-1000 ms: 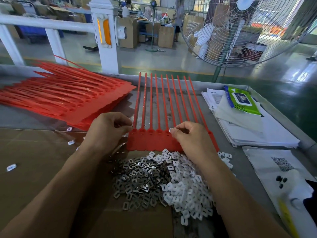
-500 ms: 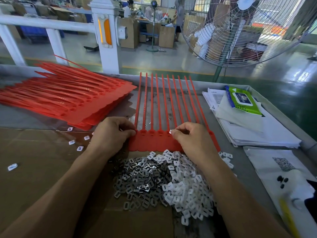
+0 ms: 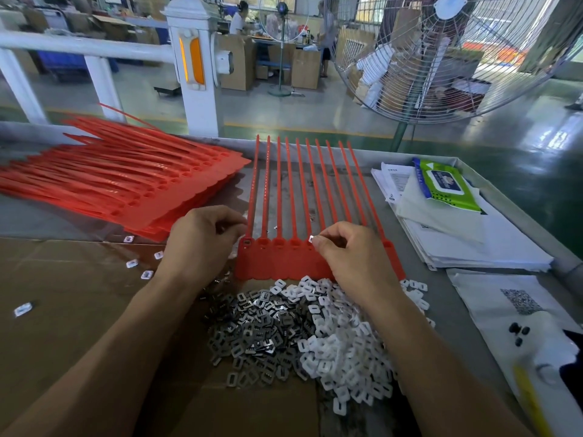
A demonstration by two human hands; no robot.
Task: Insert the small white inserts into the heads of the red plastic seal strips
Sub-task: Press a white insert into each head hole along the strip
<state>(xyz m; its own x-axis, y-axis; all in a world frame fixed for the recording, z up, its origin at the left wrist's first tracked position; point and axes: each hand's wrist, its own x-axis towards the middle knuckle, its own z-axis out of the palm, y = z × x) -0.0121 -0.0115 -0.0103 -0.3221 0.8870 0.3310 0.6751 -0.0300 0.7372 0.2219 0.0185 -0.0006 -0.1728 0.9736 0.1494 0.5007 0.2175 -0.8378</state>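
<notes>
One white insert point(image 3: 310, 239) sits pinched between the thumb and forefinger of my right hand point(image 3: 350, 257), right over the heads of the red strips point(image 3: 284, 258), about the fifth head from the left. My left hand point(image 3: 202, 244) is curled at the left end of that sheet, fingertips touching the first head; whether it holds anything small inside I cannot tell. The strips lie flat with their tails pointing away from me, and the heads form a row just beyond the heap of white inserts point(image 3: 344, 339) and the darker metal clips point(image 3: 252, 329) beside them.

To do this step well, I judge that I should keep the left hand pressing the sheet down so it does not slide, turn the insert so it lies flat and square to the pocket, then push straight down with the thumb (no twisting, or it may seat crooked). Working along the row in order should keep me from skipping a head. A stack of more red strips point(image 3: 126, 184) waits to the left, and a few loose inserts point(image 3: 138, 263) lie on the cardboard point(image 3: 63, 310) nearby.
</notes>
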